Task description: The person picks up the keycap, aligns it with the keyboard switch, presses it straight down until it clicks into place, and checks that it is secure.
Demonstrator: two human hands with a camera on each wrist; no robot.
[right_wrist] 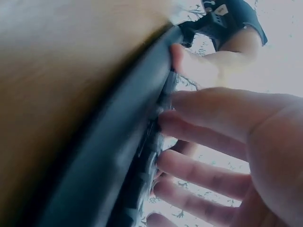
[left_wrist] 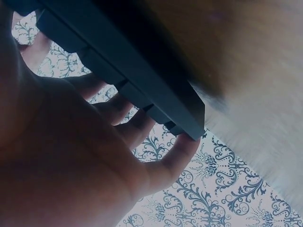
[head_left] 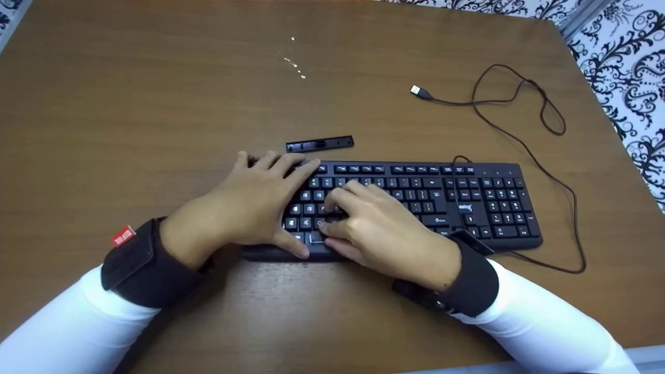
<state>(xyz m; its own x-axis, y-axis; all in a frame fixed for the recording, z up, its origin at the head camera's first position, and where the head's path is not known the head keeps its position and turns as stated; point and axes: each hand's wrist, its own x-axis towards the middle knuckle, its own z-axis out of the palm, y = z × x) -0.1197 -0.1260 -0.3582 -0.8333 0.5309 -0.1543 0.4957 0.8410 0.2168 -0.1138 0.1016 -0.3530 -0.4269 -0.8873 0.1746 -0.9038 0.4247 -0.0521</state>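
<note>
Brown table (head_left: 156, 104): we rest both hands on the keyboard's (head_left: 467, 202) left end; left hand (head_left: 249, 205) flat-fingered, right hand (head_left: 374, 223) loosely curled; its length runs rightward.

Brown wooden table (head_left: 156, 104) fills my view — glossy, evenly lit; black-and-white floral wallpaper (head_left: 623, 62) at upper right corner.

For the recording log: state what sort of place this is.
Probably a home or small office desk. A black wired keyboard lies on a brown wooden table, its USB cable unplugged, beside a wall of black-and-white floral wallpaper. Both hands rest on the keys.
</note>
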